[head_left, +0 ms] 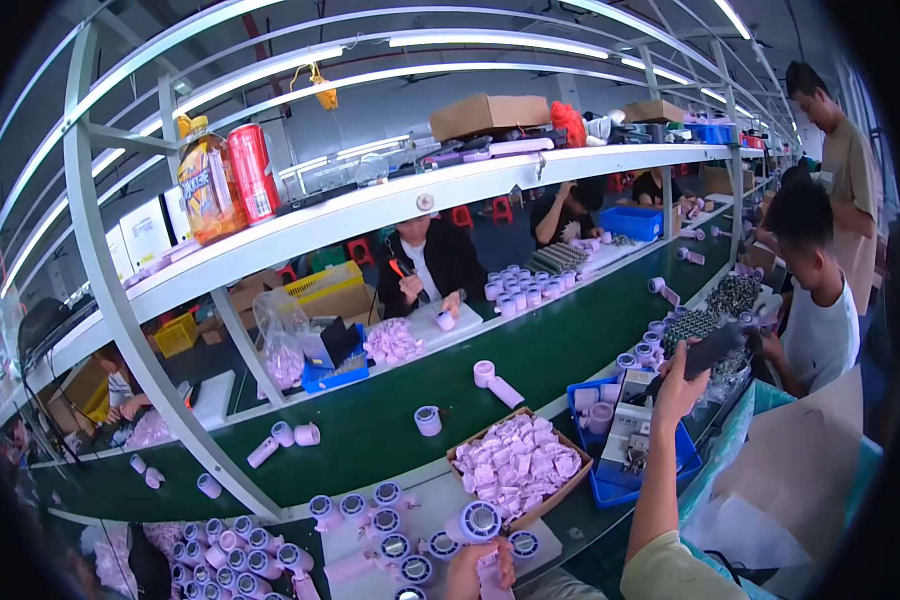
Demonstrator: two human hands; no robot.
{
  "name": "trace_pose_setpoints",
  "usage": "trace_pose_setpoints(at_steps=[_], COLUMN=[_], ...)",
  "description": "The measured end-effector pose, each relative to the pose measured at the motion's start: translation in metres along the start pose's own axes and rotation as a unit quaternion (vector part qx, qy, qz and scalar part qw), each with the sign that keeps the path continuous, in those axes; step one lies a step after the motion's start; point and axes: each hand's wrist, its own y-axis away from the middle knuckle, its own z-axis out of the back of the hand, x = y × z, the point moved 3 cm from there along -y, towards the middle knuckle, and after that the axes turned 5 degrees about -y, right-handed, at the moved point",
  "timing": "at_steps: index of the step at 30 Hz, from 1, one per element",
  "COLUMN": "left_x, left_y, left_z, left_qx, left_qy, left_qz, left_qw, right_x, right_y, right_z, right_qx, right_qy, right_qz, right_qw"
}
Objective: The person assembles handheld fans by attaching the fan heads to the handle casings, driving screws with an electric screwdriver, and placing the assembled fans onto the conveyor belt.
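Observation:
My left hand (467, 572) is at the bottom edge, closed around the handle of a pink hair-dryer-shaped housing (481, 523) whose round silver-ringed end faces up. My right hand (682, 378) is raised to the right, above a blue tray (610, 490), and grips a dark flat device (715, 349). Between the hands stands a cardboard box (553, 498) filled with small pink pieces. Rows of pink ringed housings (388, 520) stand on a white board just left of my left hand.
A green conveyor belt (370, 425) runs past, carrying scattered pink housings (492, 378). Several seated people work across the belt and at the right. A white shelf (370, 210) overhead holds a bottle, a red can and cardboard boxes. Steel posts (120, 300) stand at the left.

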Motion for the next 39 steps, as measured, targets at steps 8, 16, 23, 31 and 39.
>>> trace_pose_setpoints(at_steps=[8,16,23,31,39], left_x=[-0.001,0.005,0.006,0.004,-0.005], left_y=[0.005,-0.001,0.007,0.016,0.022], left_z=[-0.007,-0.001,-0.007,-0.01,-0.022], left_qx=[0.019,0.037,0.022,0.03,-0.016], left_qy=[0.001,0.023,-0.027,-0.019,0.0], left_qz=[0.008,0.04,0.016,0.042,0.037], left_qw=[1.0,0.998,0.999,0.998,0.999], right_x=[0.003,0.026,0.048,0.058,0.045], right_y=[0.005,-0.005,-0.009,-0.005,0.024], right_z=[0.016,0.034,0.036,0.024,0.029], right_qx=[0.001,-0.02,-0.013,-0.003,0.063], right_qy=[0.071,0.087,0.084,0.017,0.037], right_qz=[-0.001,0.056,0.053,0.039,-0.014], right_qw=[0.997,0.994,0.995,0.999,0.997])
